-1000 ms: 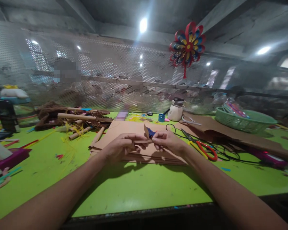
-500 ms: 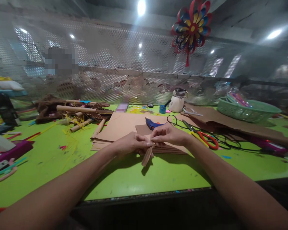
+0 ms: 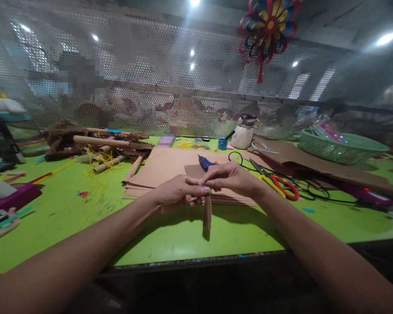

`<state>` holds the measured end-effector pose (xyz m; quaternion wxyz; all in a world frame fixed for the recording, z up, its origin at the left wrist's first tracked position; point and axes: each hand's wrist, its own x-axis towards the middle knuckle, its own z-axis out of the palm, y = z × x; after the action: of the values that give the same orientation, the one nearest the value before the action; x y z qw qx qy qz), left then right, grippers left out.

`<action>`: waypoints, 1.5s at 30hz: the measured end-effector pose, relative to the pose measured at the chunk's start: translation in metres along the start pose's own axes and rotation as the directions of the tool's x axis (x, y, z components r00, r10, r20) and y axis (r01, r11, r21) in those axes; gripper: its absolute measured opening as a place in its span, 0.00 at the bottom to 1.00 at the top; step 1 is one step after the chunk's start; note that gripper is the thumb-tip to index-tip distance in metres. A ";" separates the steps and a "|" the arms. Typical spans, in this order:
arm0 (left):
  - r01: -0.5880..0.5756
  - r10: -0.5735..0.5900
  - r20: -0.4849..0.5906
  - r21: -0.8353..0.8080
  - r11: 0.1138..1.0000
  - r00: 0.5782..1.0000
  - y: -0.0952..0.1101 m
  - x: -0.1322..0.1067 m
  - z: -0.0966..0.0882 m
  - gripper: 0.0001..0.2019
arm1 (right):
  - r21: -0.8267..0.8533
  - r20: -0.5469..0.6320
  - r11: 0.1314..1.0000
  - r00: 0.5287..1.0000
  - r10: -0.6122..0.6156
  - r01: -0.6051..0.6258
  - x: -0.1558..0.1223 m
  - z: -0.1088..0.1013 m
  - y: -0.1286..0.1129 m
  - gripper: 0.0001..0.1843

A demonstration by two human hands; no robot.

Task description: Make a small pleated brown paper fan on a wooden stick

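A narrow bundle of brown kraft paper strips (image 3: 207, 213) hangs nearly upright above the green table's near side. My left hand (image 3: 178, 192) is closed, pinching its top end between thumb and fingers. My right hand (image 3: 231, 178) is closed too, its thumb and fingertips pinched together at that same top end. The fingers hide how the top is folded or tied. Behind my hands lies a stack of brown paper sheets (image 3: 167, 163). A blue glue gun (image 3: 204, 162) rests on the stack, partly hidden by my right hand.
Scissors with red and yellow handles (image 3: 283, 187) and black cable lie to the right, near a green basket (image 3: 343, 148). Paper rolls (image 3: 101, 140) with yellow shreds are at left. A white bottle (image 3: 243, 134) and a blue jar (image 3: 222, 144) stand behind. A purple power strip (image 3: 18, 196) sits left.
The paper bundle has swung from slanting down-left to hanging nearly straight down. My right hand has shifted slightly left over its top. The view has tilted down a little.
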<state>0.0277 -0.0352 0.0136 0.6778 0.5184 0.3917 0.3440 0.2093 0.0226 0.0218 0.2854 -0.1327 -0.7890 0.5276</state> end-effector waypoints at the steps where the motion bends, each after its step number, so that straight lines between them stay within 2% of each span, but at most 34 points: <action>1: -0.012 0.012 -0.002 0.005 1.000 1.000 0.000 0.000 -0.001 0.11 | 0.014 -0.018 1.000 1.000 0.005 -0.005 0.000 0.001 0.000 0.11; 5: -0.076 0.075 -0.023 -0.007 0.997 0.997 -0.001 0.002 -0.004 0.09 | 0.063 -0.093 0.998 0.996 0.007 -0.001 0.003 0.002 0.003 0.16; 8: -0.125 0.126 -0.071 0.023 0.992 0.989 0.000 0.004 -0.008 0.09 | 0.044 -0.210 0.999 0.978 0.017 -0.008 0.005 -0.005 0.005 0.18; 11: -0.199 0.208 -0.185 0.069 0.978 0.961 0.003 0.005 -0.013 0.09 | -0.011 -0.369 0.995 0.926 0.084 -0.095 0.002 -0.024 0.003 0.18; 14: -0.210 0.233 -0.303 0.107 0.972 0.924 0.008 0.005 -0.018 0.09 | -0.195 -0.470 0.945 0.870 0.145 -0.263 -0.015 -0.057 -0.001 0.18; 16: -0.215 0.250 -0.359 0.135 0.967 0.899 0.011 0.004 -0.020 0.10 | -0.409 -0.505 0.830 0.851 0.141 -0.380 -0.036 -0.082 -0.002 0.18; 18: -0.240 0.281 -0.394 0.150 0.959 0.875 0.013 0.004 -0.022 0.10 | -0.617 -0.551 0.598 0.823 0.136 -0.511 -0.062 -0.101 -0.001 0.18; 20: -0.260 0.302 -0.404 0.155 0.953 0.864 0.013 0.004 -0.024 0.10 | -0.699 -0.605 0.366 0.781 0.156 -0.615 -0.087 -0.112 0.003 0.16; 21: -0.267 0.309 -0.406 0.157 0.951 0.860 0.013 0.004 -0.024 0.10 | -0.720 -0.611 0.277 0.771 0.182 -0.636 -0.097 -0.114 0.006 0.15; 23: -0.279 0.316 -0.416 0.149 0.949 0.852 0.012 0.005 -0.025 0.10 | -0.737 -0.618 0.152 0.748 0.241 -0.658 -0.112 -0.113 0.012 0.15; 25: -0.279 0.304 -0.444 0.123 0.952 0.843 0.011 0.005 -0.025 0.10 | -0.732 -0.634 0.095 0.726 0.265 -0.674 -0.118 -0.109 0.020 0.17; 27: -0.258 0.270 -0.479 0.093 0.962 0.835 0.011 0.005 -0.023 0.09 | -0.707 -0.663 0.076 0.697 0.273 -0.703 -0.117 -0.107 0.027 0.23; 31: -0.239 0.258 -0.526 0.105 0.965 0.810 0.013 0.002 -0.021 0.06 | -0.582 -0.753 0.081 0.573 0.324 -0.809 -0.106 -0.114 0.042 0.37; 34: -0.258 0.276 -0.539 0.110 0.960 0.795 0.014 0.001 -0.021 0.05 | -0.533 -0.771 0.108 0.534 0.346 -0.839 -0.100 -0.125 0.051 0.32; 37: -0.264 0.276 -0.581 0.107 0.959 0.766 0.016 -0.002 -0.022 0.05 | -0.531 -0.776 0.090 0.526 0.348 -0.843 -0.100 -0.136 0.053 0.21; 40: -0.273 0.287 -0.622 0.121 0.955 0.728 0.019 -0.004 -0.022 0.06 | -0.537 -0.787 0.135 0.553 0.274 -0.832 -0.106 -0.138 0.046 0.19; 43: -0.289 0.291 -0.631 0.110 0.951 0.719 0.019 -0.005 -0.020 0.06 | -0.523 -0.821 0.237 0.558 0.119 -0.819 -0.109 -0.121 0.028 0.27; 44: -0.292 0.290 -0.631 0.103 0.951 0.720 0.019 -0.004 -0.019 0.06 | -0.513 -0.824 0.295 0.559 0.095 -0.806 -0.108 -0.109 0.021 0.29; 45: -0.294 0.287 -0.629 0.097 0.951 0.722 0.018 -0.003 -0.018 0.06 | -0.524 -0.805 0.376 0.589 0.075 -0.764 -0.106 -0.095 0.013 0.31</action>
<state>0.0088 -0.0260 0.0291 0.4452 0.4226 0.5100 0.6025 0.3489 0.0462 0.0038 0.2831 -0.6463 -0.7071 0.0466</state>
